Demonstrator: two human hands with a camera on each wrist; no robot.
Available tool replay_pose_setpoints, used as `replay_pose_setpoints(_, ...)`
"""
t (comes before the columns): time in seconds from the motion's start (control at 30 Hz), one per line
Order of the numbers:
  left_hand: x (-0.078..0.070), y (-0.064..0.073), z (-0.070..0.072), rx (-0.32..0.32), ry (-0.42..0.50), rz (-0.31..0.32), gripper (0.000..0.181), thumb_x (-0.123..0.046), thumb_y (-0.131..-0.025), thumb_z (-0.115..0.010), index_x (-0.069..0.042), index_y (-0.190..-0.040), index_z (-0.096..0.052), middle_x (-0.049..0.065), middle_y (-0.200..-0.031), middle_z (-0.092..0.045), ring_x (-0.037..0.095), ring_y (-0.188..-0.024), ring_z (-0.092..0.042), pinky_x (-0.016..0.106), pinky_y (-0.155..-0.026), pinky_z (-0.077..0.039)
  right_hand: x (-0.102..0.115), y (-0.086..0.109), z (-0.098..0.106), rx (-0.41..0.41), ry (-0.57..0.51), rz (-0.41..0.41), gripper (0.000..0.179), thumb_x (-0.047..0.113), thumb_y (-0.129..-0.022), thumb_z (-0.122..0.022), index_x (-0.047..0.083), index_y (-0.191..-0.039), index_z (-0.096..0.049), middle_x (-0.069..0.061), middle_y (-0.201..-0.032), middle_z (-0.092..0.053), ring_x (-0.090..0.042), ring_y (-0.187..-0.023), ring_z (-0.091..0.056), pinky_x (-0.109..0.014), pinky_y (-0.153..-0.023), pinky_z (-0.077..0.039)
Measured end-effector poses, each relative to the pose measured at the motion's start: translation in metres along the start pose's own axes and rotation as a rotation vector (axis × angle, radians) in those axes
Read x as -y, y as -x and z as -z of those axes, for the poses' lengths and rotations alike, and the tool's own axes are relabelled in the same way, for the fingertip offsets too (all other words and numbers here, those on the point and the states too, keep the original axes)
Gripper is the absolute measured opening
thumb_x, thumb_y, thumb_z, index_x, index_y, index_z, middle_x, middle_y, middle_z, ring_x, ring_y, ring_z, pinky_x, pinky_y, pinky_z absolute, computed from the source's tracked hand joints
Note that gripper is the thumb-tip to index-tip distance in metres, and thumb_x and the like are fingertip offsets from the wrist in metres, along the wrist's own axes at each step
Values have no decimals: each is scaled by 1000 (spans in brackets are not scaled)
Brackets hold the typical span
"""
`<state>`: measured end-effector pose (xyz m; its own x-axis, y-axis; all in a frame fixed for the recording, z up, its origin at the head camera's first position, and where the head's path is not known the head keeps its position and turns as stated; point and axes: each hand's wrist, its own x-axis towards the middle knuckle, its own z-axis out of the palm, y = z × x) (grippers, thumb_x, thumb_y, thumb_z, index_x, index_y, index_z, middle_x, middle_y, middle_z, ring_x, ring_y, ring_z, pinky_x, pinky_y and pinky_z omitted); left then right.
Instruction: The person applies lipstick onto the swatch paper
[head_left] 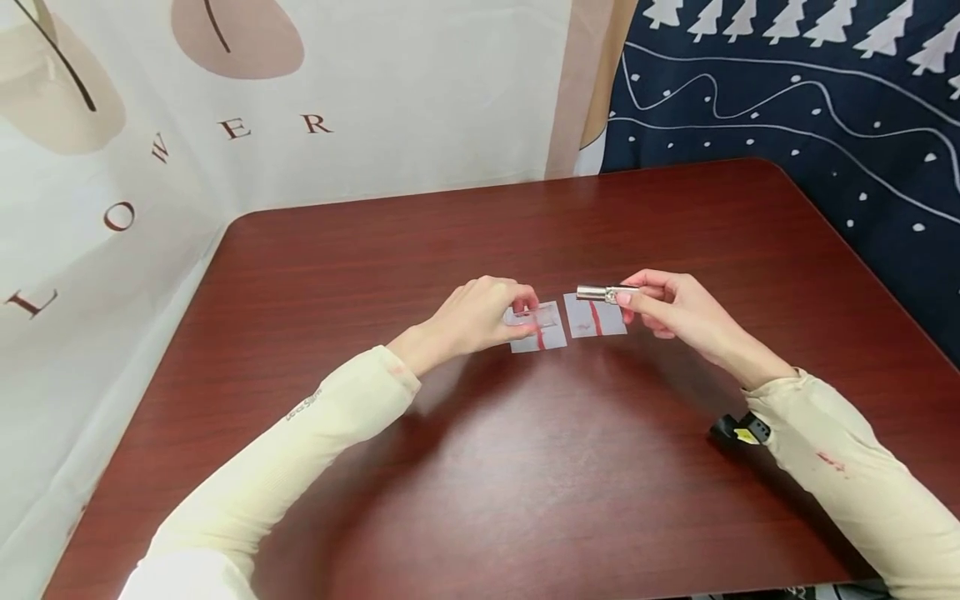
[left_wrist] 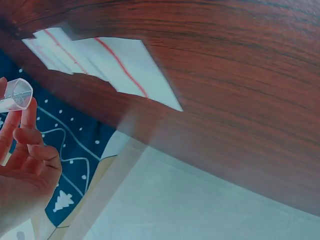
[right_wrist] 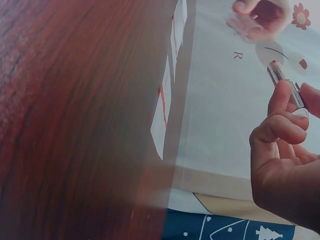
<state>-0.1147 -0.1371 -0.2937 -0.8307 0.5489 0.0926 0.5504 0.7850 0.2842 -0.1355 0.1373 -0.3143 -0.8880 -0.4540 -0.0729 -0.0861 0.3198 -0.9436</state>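
My right hand (head_left: 671,310) pinches a silver lipstick (head_left: 596,292) between thumb and fingers, held level above the right-hand paper. Its reddish tip shows in the right wrist view, on the lipstick (right_wrist: 277,72). A clear cap (head_left: 546,317) is held by my left hand (head_left: 480,312), over the left-hand paper. In the left wrist view the clear cap (left_wrist: 20,95) sits at the left edge, between the fingertips. Two white papers lie side by side on the table, the left paper (head_left: 555,337) and the right paper (head_left: 579,318), each crossed by one red stroke.
The reddish-brown wooden table (head_left: 487,500) spreads around both hands. A white printed cloth (head_left: 420,83) hangs behind and to the left, a navy tree-patterned cloth (head_left: 750,100) at the right. A small black device (head_left: 738,430) sits under the right wrist. The right sleeve (head_left: 832,425) carries a red smear.
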Motion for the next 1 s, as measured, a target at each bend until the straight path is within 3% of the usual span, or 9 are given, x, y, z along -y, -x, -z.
replay_pose_setpoints(0.23, -11, -4, 6, -27, 24, -48, 24, -31, -80, -73, -17, -99, -71, -6, -81, -61, 10, -69, -52, 27, -58, -42, 4, 5, -3, -102, 47, 40, 33, 30, -88, -64, 5, -110, -61, -10, -76, -61, -13, -58, -44, -26, -46, -35)
replay_pose_setpoints(0.53, -14, 1, 12, 7, -13, -58, 25, -31, -83, -69, -16, -104, -71, -6, -83, -60, 10, -73, -50, 27, -60, -42, 3, 10, -3, -58, 137, 53, 37, 33, -89, -62, 8, -117, -60, -16, -89, -66, -23, -80, -55, -31, -59, -46)
replay_pose_setpoints(0.77, -14, 4, 8, -17, -11, -97, 24, -30, -83, -70, -15, -102, -71, -7, -80, -58, 10, -68, -49, 27, -61, -40, 0, 9, -9, -27, 158, 78, 34, 31, -88, -64, 8, -113, -62, -13, -89, -65, -28, -74, -55, -28, -51, -40)
replay_pose_setpoints(1.0, -17, 6, 6, -53, -65, -123, 25, -31, -82, -71, -15, -101, -72, -8, -78, -60, 9, -66, -52, 31, -64, -36, -1, 8, -11, -25, 200, 105, 32, 31, -88, -64, 9, -111, -63, -8, -84, -65, -29, -69, -53, -27, -49, -37)
